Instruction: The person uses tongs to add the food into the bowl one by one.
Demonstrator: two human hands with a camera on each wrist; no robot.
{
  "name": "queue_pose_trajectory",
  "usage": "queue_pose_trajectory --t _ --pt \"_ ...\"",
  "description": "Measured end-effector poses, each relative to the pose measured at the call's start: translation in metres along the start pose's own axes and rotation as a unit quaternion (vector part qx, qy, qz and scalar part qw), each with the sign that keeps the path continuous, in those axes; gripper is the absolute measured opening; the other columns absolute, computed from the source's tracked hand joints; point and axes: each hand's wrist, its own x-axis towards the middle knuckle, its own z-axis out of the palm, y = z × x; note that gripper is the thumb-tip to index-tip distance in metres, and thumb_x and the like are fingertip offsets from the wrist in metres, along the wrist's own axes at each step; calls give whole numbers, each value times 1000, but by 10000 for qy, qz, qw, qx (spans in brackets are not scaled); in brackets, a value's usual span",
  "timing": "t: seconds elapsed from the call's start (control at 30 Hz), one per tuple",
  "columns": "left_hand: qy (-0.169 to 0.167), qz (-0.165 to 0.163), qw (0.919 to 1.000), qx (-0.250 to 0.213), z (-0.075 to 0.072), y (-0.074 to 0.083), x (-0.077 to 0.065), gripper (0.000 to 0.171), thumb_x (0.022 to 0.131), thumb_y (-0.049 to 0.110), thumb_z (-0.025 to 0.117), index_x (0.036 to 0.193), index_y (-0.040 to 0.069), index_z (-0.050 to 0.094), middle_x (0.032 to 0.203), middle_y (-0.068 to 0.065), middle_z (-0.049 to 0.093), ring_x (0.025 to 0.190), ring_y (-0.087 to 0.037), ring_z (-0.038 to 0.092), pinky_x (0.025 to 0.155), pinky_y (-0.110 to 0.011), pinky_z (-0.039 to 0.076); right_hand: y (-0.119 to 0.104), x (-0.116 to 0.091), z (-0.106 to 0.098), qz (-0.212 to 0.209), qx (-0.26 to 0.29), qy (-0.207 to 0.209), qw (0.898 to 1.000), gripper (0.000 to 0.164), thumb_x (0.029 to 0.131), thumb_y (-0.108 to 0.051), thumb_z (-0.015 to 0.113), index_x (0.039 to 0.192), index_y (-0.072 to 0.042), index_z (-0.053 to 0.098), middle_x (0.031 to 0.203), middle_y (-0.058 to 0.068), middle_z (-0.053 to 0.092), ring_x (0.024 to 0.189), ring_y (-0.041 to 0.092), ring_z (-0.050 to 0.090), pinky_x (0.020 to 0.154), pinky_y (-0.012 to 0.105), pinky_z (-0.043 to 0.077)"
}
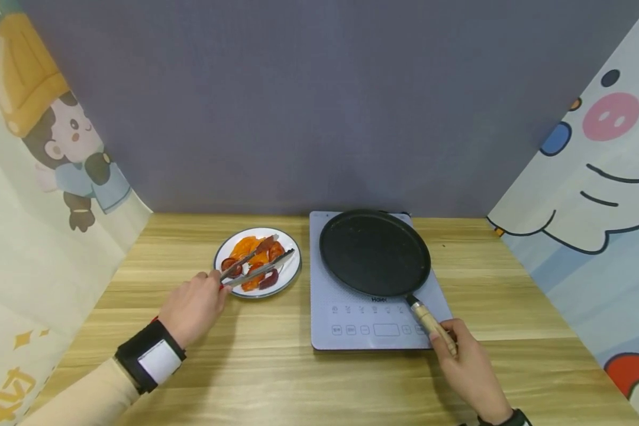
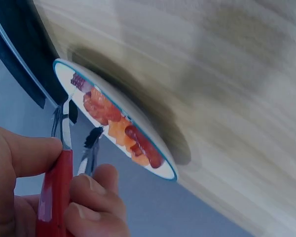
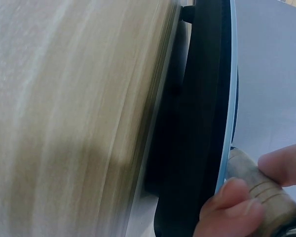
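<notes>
My left hand [image 1: 194, 307] grips a pair of tongs [image 2: 56, 190] by its red handle. The two metal arms are spread apart, their dark tips over the food on a white plate [image 1: 293, 275] with a dark blue rim. Orange pieces [image 1: 245, 247] and dark red slices [image 1: 268, 279] lie on that plate. On the right, my right hand [image 1: 471, 370] holds the wooden handle [image 3: 266, 192] of a flat black frying pan [image 1: 375, 254], its thumb and fingers curled round the grip. The pan's cooking surface is bare.
Under the pan sits a white induction cooktop [image 1: 346, 331] with a touch panel along its front; its dark side shows in the right wrist view. A grey partition [image 1: 319, 106] closes off the back of the wooden table [image 1: 266, 378]. Printed cloths hang on both sides.
</notes>
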Motion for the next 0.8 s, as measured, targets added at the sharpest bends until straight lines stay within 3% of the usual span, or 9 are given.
queue_pose_trajectory --t 0.5,0.8 --pt "83 139 9996 241 0 6 1 30 88 24 68 82 -3 58 62 -8 49 45 -20 44 37 -35 33 2 -1 1 -116 -56 143 9998 17 94 -18 59 106 -5 55 73 3 50 56 12 43 49 26 34" --pt "119 13 9993 345 -1 7 -1 32 88 23 68 84 -7 57 63 -9 47 45 -20 42 37 -33 32 2 -1 2 -140 -56 146 9998 18 95 -18 59 107 -5 54 73 3 50 55 12 42 49 26 33"
